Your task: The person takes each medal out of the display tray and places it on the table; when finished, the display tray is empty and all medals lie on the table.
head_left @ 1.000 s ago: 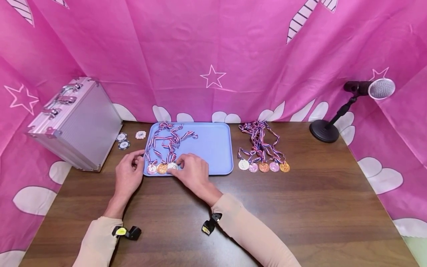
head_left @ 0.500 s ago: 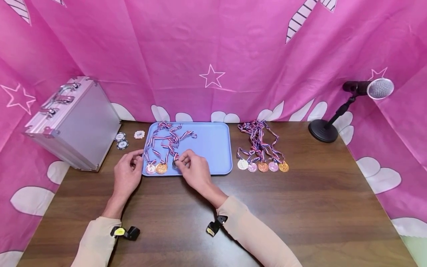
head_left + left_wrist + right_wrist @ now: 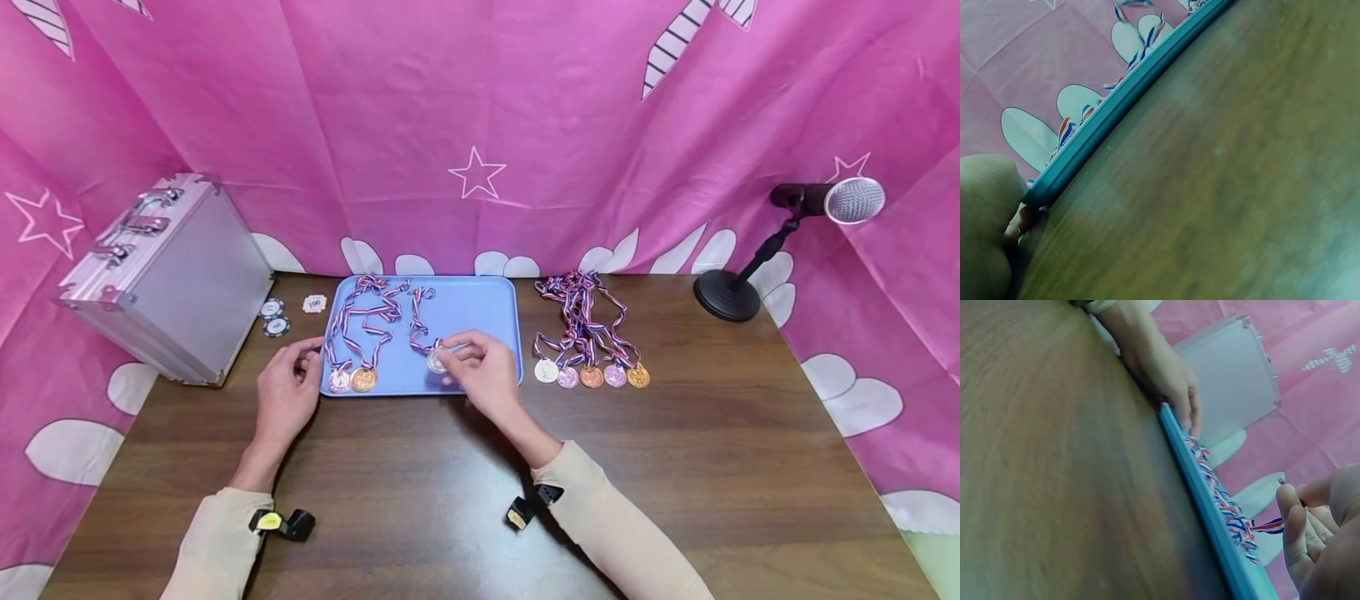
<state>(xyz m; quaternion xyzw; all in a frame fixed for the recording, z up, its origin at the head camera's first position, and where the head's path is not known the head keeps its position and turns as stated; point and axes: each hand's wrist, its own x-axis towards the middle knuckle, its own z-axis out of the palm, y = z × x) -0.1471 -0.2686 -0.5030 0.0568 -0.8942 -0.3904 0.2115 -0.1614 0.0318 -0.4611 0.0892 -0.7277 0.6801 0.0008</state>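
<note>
My right hand (image 3: pixel 483 371) pinches a silver medal (image 3: pixel 437 360) by its edge, over the front part of the blue tray (image 3: pixel 480 300). From the medal a red, white and blue striped ribbon (image 3: pixel 416 321) trails back across the tray; in the right wrist view the ribbon (image 3: pixel 1267 526) runs taut from my fingers. My left hand (image 3: pixel 288 383) holds the tray's left edge with curled fingers, its fingertips partly hidden. Beside it on the tray lie a pinkish medal (image 3: pixel 340 381) and a gold medal (image 3: pixel 364 380), their ribbons bunched toward the back.
Right of the tray several medals (image 3: pixel 592 377) lie in a row, ribbons heaped behind. A microphone on a stand (image 3: pixel 731 293) stands at the back right. A silver case (image 3: pixel 180 292) and several poker chips (image 3: pixel 276 326) are at the left. A pink curtain (image 3: pixel 420 167) hangs behind.
My right hand has lifted the silver medal from beside the gold one and carried it rightward, its ribbon drawn apart from the others. My left hand has stayed at the tray's edge.
</note>
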